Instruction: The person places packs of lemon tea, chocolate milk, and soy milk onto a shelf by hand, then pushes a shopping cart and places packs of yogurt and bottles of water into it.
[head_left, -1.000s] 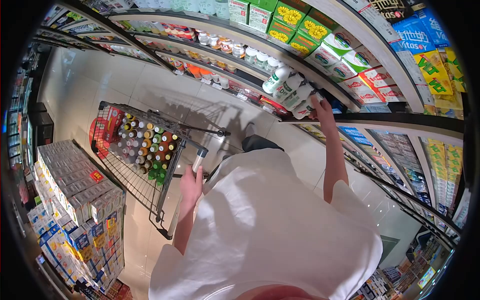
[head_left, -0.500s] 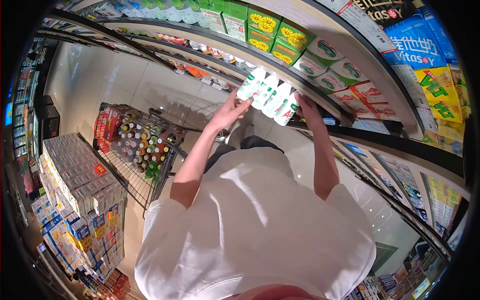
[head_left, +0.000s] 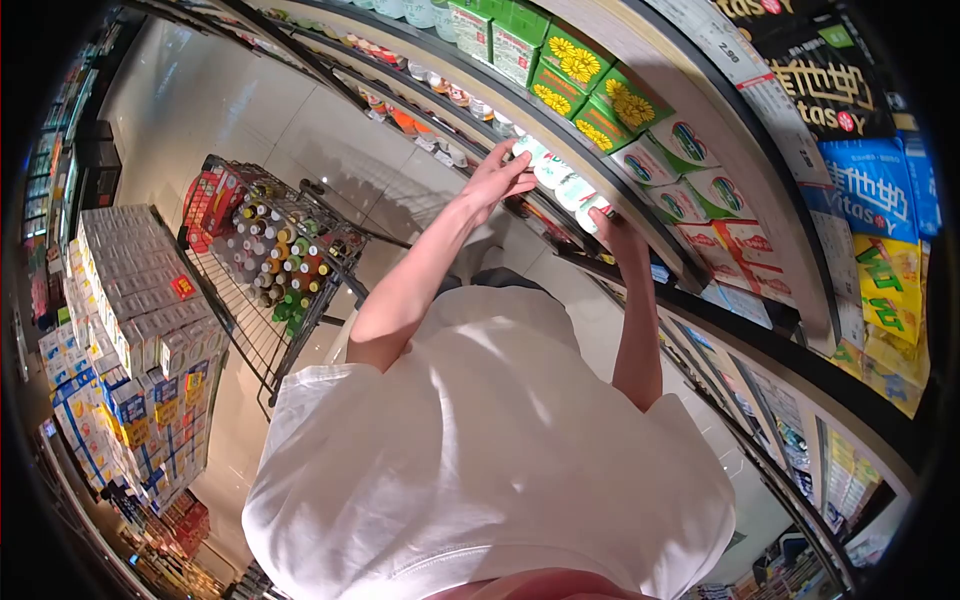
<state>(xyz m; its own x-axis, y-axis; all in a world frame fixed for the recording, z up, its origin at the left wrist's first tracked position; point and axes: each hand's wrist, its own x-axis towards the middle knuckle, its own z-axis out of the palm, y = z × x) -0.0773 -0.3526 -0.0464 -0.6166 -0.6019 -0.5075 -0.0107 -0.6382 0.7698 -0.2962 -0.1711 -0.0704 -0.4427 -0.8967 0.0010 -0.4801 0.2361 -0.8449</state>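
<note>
A pack of several white bottles with green print (head_left: 568,190) is held between my two hands at the edge of the shelf. My left hand (head_left: 497,180) grips its left end, with the fingers along the bottle there. My right hand (head_left: 620,236) closes around the right end, thumb on the last bottle. Mostly the bottles' upper ends face me now, and their lower parts are hidden. Just beyond the pack stand green cartons with yellow flowers (head_left: 577,62) and white-and-green cartons (head_left: 690,143).
A shopping cart (head_left: 325,232) full of bottles stands to my left on the tiled floor. Beyond it rises a tall stack of boxed goods (head_left: 140,290). Blue Vitasoy packs (head_left: 862,190) and yellow VLT packs (head_left: 888,285) fill the shelf at right. Lower shelves run below the pack.
Both hands have brought the bottle pack closer to the shelf and tipped it, so its printed sides show less. My view has shifted, and the cart appears slightly farther left.
</note>
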